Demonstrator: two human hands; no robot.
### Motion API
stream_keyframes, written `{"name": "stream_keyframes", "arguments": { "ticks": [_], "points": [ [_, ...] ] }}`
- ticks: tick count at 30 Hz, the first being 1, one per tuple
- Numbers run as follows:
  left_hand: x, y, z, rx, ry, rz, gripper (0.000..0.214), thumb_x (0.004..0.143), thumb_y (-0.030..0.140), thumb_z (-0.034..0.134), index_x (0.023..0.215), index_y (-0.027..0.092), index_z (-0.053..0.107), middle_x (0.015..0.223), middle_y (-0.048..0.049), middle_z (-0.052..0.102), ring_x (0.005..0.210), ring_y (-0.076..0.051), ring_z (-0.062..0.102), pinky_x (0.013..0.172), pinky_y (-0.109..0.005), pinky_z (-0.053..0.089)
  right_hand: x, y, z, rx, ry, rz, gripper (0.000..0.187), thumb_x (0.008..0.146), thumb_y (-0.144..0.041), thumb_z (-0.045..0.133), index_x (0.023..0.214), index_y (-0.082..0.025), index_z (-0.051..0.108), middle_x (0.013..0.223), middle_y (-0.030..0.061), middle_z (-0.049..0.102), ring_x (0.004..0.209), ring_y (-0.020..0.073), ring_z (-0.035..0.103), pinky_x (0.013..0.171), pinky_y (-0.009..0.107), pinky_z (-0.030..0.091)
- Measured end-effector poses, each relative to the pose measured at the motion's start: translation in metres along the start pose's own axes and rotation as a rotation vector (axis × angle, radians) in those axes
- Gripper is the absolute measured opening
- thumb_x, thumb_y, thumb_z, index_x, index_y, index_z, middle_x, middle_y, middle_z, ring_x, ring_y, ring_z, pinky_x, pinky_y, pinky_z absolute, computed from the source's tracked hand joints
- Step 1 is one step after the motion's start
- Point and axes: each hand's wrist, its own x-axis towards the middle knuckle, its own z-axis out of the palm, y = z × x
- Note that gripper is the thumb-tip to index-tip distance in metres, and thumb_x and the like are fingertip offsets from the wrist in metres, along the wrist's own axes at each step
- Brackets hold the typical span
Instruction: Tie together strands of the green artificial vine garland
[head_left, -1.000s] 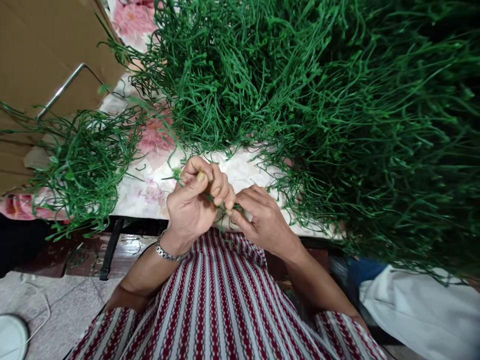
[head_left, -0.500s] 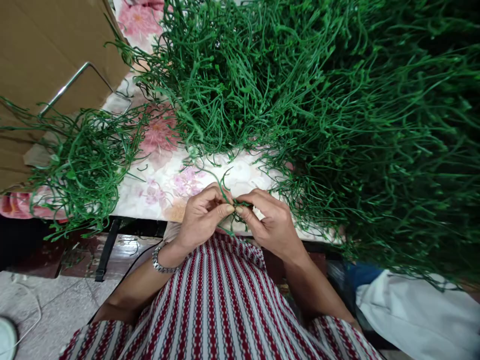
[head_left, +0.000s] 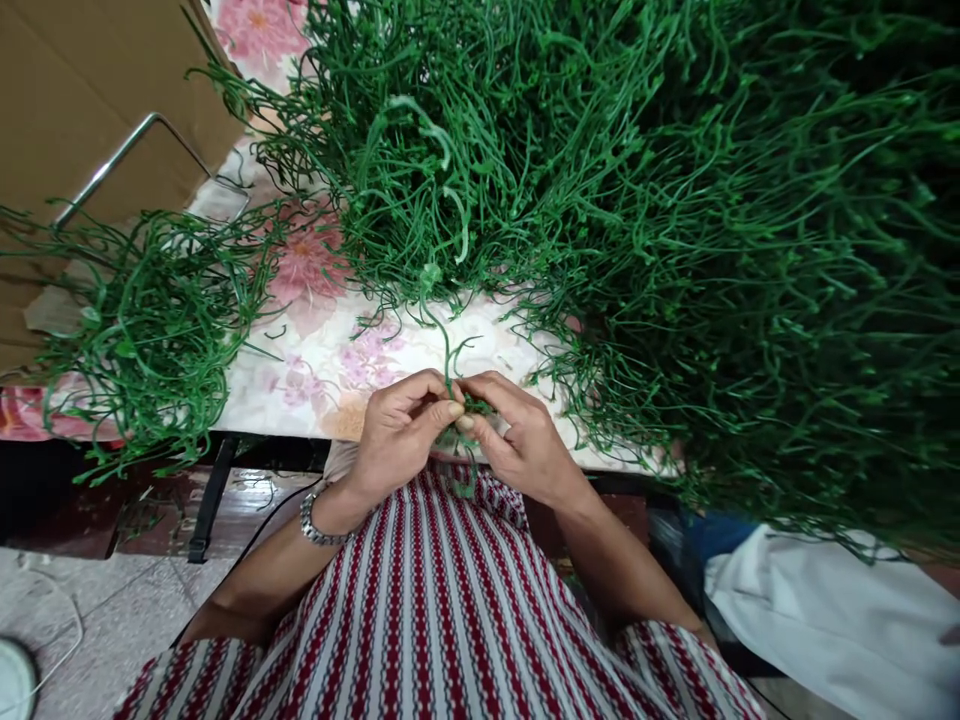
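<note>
- One thin green stem [head_left: 448,355] is pinched in the left hand [head_left: 405,425].
- Right hand [head_left: 521,437] pinches green strands [head_left: 480,406], perhaps the same piece, partly hidden.
- Green heap [head_left: 495,150] beyond.

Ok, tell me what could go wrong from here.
1. The left hand and right hand pinch thin green stems between their fingertips; one might snap or slip.
2. The smaller pile hangs over the front edge of the cloth-covered table, so some stems could drop off.
3. Strands of the larger pile lie close to the right hand and might get snagged.
</note>
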Motion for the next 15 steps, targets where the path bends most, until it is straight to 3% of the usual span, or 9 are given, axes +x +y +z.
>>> {"name": "stream_keyframes", "arguments": {
  "ticks": [8, 15],
  "points": [
    [-0.0018, 0.0015, -0.0003, 0.122, -0.009, -0.02, 0.008, 0.079, 0.022, 0.057, 0.073, 0.017, 0.053, 0.069, 0.0014, 0.052, 0.061, -0.009, 0.046, 0.058, -0.02, 0.037, -0.0039, 0.005, -0.002, -0.164, 0.03, -0.035, 0.015, 0.086, -0.017, 0.042, 0.095, -0.016, 0.054, 0.076, 0.0029, 0.051, 0.073, 0.0133, 0.05, 0.065, 0.026, 0.041],
    [-0.0019, 0.0036, -0.0021, 0.386, -0.126, 0.017, 0.004, 0.079, 0.018, 0.054, 0.081, 0.018, 0.051, 0.068, 0.0023, 0.05, 0.06, -0.01, 0.046, 0.056, -0.021, 0.035, -0.0103, 0.0074, -0.0007, -0.388, 0.02, -0.087, 0.025, 0.072, -0.004, 0.039, 0.091, -0.015, 0.05, 0.078, 0.005, 0.044, 0.07, 0.0155, 0.045, 0.059, 0.027, 0.041]
  ]
}}
